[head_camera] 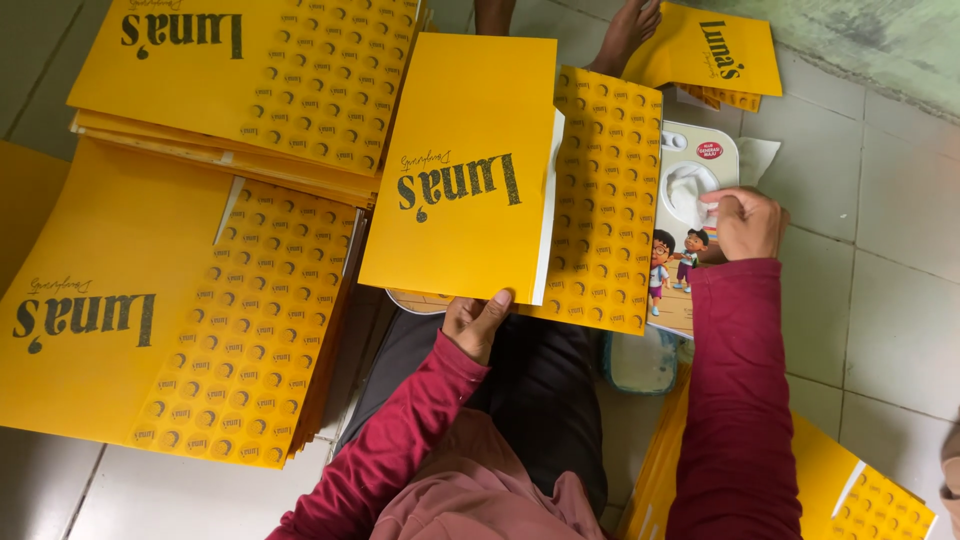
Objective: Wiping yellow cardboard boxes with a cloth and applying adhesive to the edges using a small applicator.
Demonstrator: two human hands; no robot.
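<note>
Left hand pinching near edge of folded yellow card box, right hand fingers closed on white wipe over cartoon-printed pack, flat yellow stacks crowding left, bare tile floor right.

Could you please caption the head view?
Left hand holds a folded yellow cardboard sheet; right hand pinches a white tissue.

Stack of flat yellow printed sheets, upper left. Larger yellow sheets, spread at left on the pale tiled floor. Further yellow sheets, upper right; another pile, lower right corner. A bare foot, top centre.
</note>
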